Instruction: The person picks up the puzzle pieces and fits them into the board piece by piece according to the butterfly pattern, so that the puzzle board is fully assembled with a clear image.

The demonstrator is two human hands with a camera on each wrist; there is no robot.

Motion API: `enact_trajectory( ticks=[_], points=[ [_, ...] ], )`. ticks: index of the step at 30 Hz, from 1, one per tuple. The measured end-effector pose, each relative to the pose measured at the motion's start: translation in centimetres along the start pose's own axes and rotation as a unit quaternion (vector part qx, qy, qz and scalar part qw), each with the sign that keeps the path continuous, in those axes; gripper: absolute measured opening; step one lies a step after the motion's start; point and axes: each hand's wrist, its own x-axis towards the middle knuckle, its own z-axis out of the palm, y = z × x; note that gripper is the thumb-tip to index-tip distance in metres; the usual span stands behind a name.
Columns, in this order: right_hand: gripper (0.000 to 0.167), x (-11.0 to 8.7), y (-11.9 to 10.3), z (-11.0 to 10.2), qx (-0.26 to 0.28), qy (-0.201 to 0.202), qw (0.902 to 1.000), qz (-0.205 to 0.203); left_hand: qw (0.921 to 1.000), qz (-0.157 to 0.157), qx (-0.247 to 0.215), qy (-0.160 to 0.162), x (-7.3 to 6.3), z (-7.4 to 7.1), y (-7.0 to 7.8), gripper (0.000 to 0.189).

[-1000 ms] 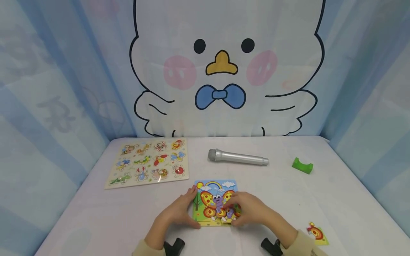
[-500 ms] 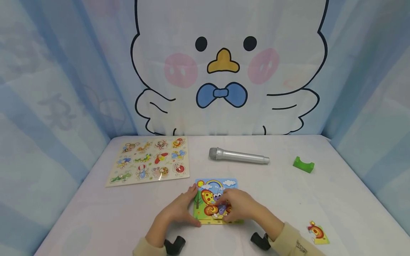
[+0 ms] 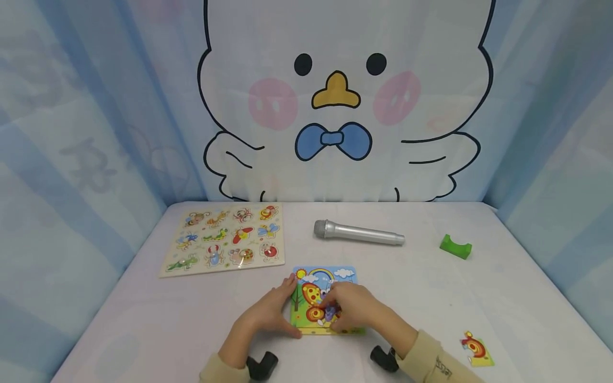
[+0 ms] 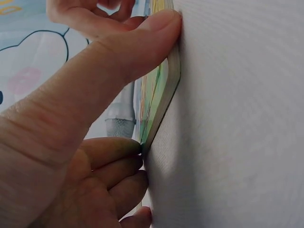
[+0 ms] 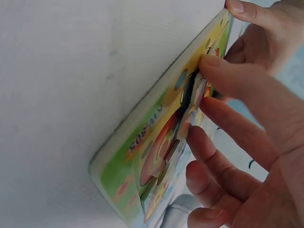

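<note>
A butterfly puzzle board (image 3: 316, 331) lies on the table in front of me. My left hand (image 3: 269, 313) holds its left side, the thumb at the near corner and the fingertips along the left edge. In the left wrist view, that thumb (image 4: 159, 28) presses the board's edge. My right hand (image 3: 359, 307) covers the board's right half. Its thumb and fingers pinch a puzzle piece (image 5: 192, 108), which sits tilted in the recess, raised above the printed base. A loose puzzle piece (image 3: 478, 349) with an orange swirl lies at the near right.
An insect puzzle board (image 3: 222, 239) lies at the back left. Behind the butterfly board is a silver toy microphone (image 3: 359, 233), and farther right a green curved block (image 3: 455, 247). A curtain with a cartoon bird (image 3: 335, 170) hangs along the table's far edge.
My right hand has shifted left over the board with the pinched piece, toward the middle of the picture. The left hand keeps its place on the board's left side.
</note>
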Motion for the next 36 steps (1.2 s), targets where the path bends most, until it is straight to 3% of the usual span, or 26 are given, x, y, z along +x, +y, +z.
enact_trajectory(
  ticks=[13, 19, 26, 36],
  points=[
    [0.037, -0.2, -0.3, 0.2, -0.02, 0.003, 0.9998, 0.004, 1.0, -0.004, 0.004, 0.001, 0.1, 0.0, -0.2, 0.108],
    [0.043, -0.6, 0.4, 0.0, 0.038, -0.012, 0.9992, -0.01, 1.0, 0.001, 0.01, 0.003, 0.2, -0.1, -0.3, 0.108],
    [0.044, -1.5, 1.8, -0.1, 0.075, 0.025, 0.9958, -0.045, 1.0, 0.001, 0.005, 0.004, 0.2, -0.1, -0.3, 0.108],
    [0.046, -3.7, 3.0, -1.1, 0.116, 0.05, 0.9914, -0.034, 0.9999, -0.009, 0.001, 0.005, 0.2, 0.2, -0.2, 0.108]
  ],
)
